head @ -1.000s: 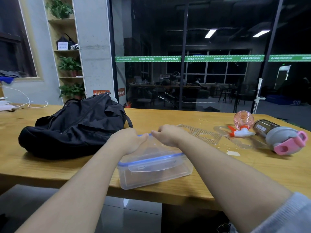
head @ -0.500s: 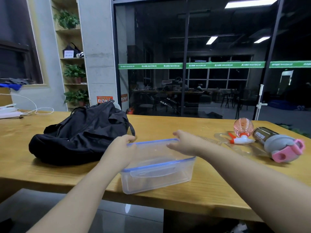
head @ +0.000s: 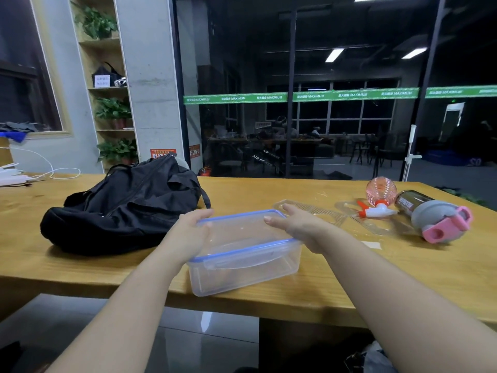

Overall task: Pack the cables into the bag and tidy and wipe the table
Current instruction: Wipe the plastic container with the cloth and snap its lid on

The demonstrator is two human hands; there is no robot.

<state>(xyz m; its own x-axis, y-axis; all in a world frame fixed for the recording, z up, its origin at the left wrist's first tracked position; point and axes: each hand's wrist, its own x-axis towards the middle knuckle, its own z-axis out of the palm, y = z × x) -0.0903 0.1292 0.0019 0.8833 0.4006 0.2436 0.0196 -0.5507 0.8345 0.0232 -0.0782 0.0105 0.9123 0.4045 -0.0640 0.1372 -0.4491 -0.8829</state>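
A clear plastic box with a blue-rimmed lid stands near the front edge of the wooden table. My left hand clasps the box's left end, fingers curled over the lid's rim. On the right end rests my right hand, fingers spread over the lid. A black bag, zipped and slumped, lies to the left of the box. No cables show near the box.
Right of the box lie clear plastic packaging, a pink spray bottle and a grey-and-pink drinking bottle on its side. A white cable and power strip sit at the far left. A glass wall stands behind the table.
My hands have moved apart from the lid's far middle edge to the two ends of the box. The view has tilted up slightly.
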